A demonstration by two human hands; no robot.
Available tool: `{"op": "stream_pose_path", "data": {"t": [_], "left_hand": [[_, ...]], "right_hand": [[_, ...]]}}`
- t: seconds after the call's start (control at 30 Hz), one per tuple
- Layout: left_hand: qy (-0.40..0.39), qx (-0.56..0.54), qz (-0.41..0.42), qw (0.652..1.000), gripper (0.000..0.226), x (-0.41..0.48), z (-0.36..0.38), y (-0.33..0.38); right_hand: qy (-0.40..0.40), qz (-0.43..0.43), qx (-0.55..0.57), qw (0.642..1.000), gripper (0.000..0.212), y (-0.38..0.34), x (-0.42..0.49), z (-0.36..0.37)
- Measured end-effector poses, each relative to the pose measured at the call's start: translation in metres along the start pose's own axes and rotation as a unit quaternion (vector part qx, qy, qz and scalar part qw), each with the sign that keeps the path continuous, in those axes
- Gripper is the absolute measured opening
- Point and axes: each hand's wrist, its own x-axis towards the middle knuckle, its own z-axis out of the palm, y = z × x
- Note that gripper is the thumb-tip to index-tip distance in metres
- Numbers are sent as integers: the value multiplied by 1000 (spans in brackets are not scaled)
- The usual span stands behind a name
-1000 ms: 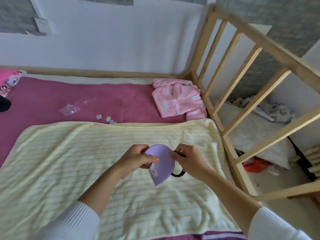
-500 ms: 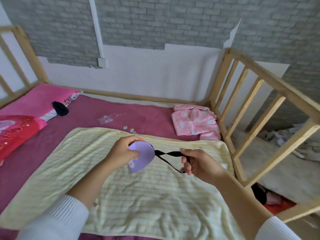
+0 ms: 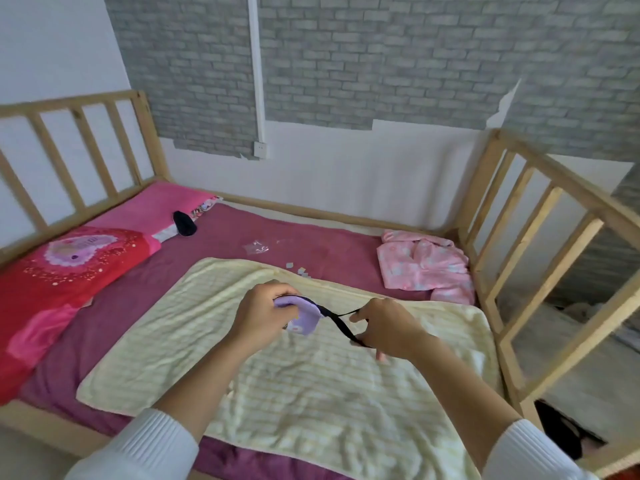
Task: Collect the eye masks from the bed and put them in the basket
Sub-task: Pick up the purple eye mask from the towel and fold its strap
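A folded purple eye mask (image 3: 305,318) hangs in the air over the yellow striped blanket (image 3: 311,375). My left hand (image 3: 265,315) grips its padded part. My right hand (image 3: 388,329) holds its black elastic strap (image 3: 341,322), pulled out to the right. A second, black eye mask (image 3: 184,223) lies far left on the bed, at the edge of the pink pillow (image 3: 152,209). No basket is in view.
The wooden bed frame has a slatted headboard (image 3: 79,157) on the left and a slatted rail (image 3: 540,254) on the right. A red pillow (image 3: 59,271), pink pyjamas (image 3: 424,263), a clear plastic wrapper (image 3: 258,247) and small paper bits (image 3: 301,270) lie on the purple sheet.
My view has tilted up and left, showing the headboard and pillows. My right hand has drawn the strap out to the right while my left hand keeps the purple mask.
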Motion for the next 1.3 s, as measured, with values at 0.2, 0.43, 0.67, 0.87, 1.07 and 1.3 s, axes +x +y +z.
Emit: {"op": "stream_pose_path", "data": {"t": [0.2,0.43,0.67,0.87,1.07,1.3], "left_hand": [[-18,-190,-72,979,28,-31,-43,-5],[41,-245,-125,960,25,-61,-110,-40],[4,-123,-52,991,37,-84,-190,-63],[162,-294,-136,932,33,-119,-241,-99],[273,-335,-176,884,42,-176,-302,-145],[348,-362,-256,826,46,-243,-405,-218]], "right_hand": [[-46,-125,280,951,16,-65,0,25],[-131,-71,499,853,31,-142,4,55],[-169,-108,439,876,45,-219,6,72],[-228,-89,550,798,18,-290,-1,106],[-278,-74,556,779,22,-389,-6,162],[-338,-106,517,779,31,-517,-9,226]]}}
